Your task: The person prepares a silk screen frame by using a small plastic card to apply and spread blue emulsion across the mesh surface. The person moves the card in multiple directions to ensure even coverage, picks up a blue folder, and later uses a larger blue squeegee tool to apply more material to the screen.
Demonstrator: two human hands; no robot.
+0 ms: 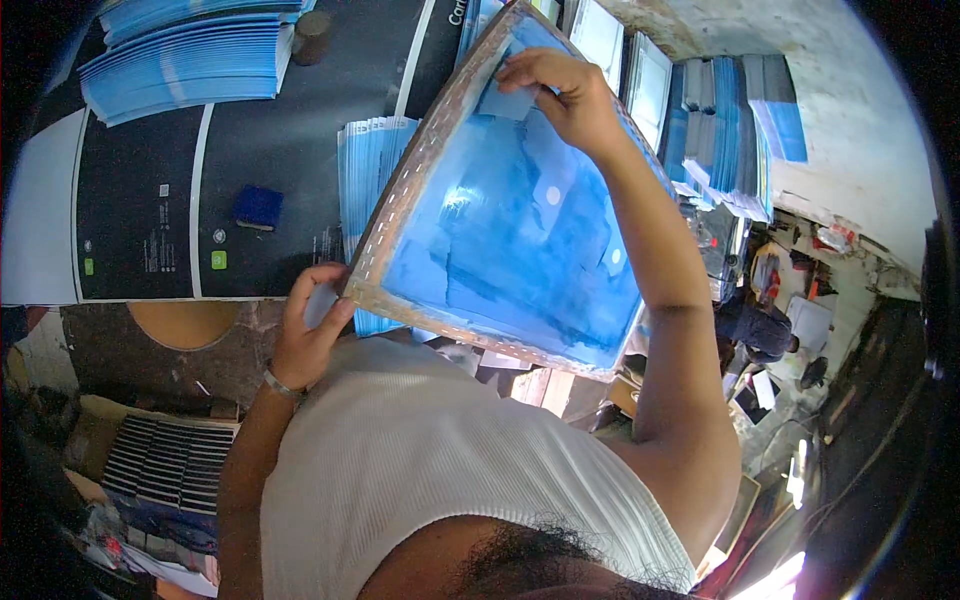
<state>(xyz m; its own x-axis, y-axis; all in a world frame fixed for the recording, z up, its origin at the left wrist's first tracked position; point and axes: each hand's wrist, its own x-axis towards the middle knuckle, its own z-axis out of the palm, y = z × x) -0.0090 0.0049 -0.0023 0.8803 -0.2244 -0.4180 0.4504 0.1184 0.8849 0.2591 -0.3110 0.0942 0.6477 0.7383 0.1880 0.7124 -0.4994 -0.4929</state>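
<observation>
A wooden screen-printing frame (375, 240) with rows of staples along its edge is tilted up in front of me. Its stretched mesh (500, 230) is stained blue, with two white round spots. My left hand (308, 330) grips the frame's near left corner, thumb on top. Over the far part of the mesh, my right hand (570, 95) is bent with its fingers pinched by a paler blue patch (505, 103). Whatever those fingertips may hold is too small to make out. A stack of blue printed sheets (365, 170) lies partly under the frame.
On the black-covered table (260, 150) are a dark blue sponge-like block (258, 207), a stack of blue sheets (185, 60) and a brown round object (312, 38). More sheet stacks (720, 120) stand at the right. A box of dark stacked items (170, 460) sits lower left. Another person (755, 325) is farther right.
</observation>
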